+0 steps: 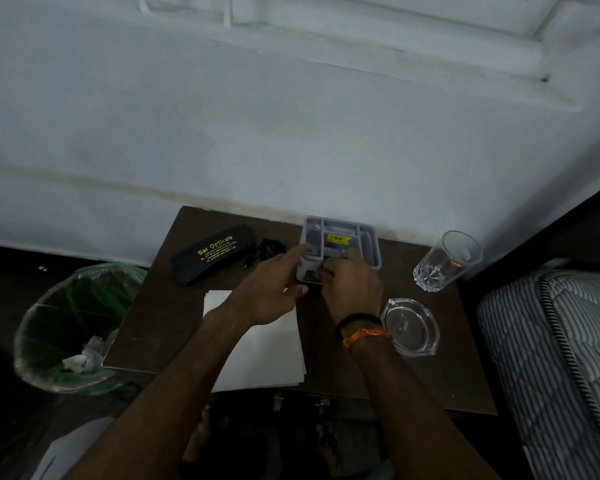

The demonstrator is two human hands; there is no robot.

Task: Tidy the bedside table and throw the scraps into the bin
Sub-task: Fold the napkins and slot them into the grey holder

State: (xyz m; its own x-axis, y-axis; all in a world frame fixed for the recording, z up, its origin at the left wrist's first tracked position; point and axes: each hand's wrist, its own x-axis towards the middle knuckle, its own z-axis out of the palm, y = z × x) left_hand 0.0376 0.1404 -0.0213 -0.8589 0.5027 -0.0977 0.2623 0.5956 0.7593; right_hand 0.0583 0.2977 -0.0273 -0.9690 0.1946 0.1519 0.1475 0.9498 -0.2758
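Observation:
A grey plastic organiser tray [368, 233] with several compartments and a yellow label stands at the back of the dark brown bedside table [153, 317]. My left hand [274, 292] rests against the tray's left front corner, fingers stretched. My right hand [352, 282] is curled at the tray's front compartment, pinching something small and dark that I cannot make out. A black spectacle case [215, 252] with gold lettering lies to the left. White paper sheets [267, 355] lie under my left forearm. A green-lined bin [71, 327] holding crumpled scraps stands on the floor to the left.
A tilted-looking drinking glass [444, 261] and a clear glass ashtray [411, 327] sit on the table's right side. A black cable bundle [269, 247] lies between case and tray. A striped mattress [551, 358] borders the right. The wall runs behind the table.

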